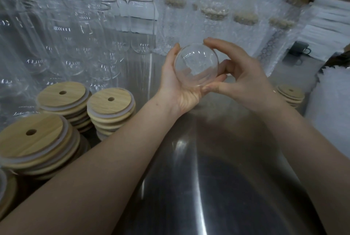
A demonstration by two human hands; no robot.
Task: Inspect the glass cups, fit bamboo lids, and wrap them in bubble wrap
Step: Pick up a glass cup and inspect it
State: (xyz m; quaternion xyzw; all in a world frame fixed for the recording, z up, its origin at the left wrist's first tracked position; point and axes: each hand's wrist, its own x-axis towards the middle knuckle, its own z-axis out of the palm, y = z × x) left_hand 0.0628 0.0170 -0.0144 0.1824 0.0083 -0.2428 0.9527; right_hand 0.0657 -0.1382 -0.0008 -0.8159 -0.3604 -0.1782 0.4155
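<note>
I see one glass cup [196, 65] held clear above the steel table [217, 159], turned end-on toward me, caught between both grips. My left grip [178, 90] cradles it from below and from the left, palm up, with the fingers wrapped under its wall and the thumb on the upper left edge. My right grip [244, 83] pinches it from the right, fingers arched over the top and thumb at the bottom edge. Stacked bamboo lids [111, 102] sit at left, bare cups [75, 35] stand behind them, and wrapped cups [208, 22] stand at the back.
</note>
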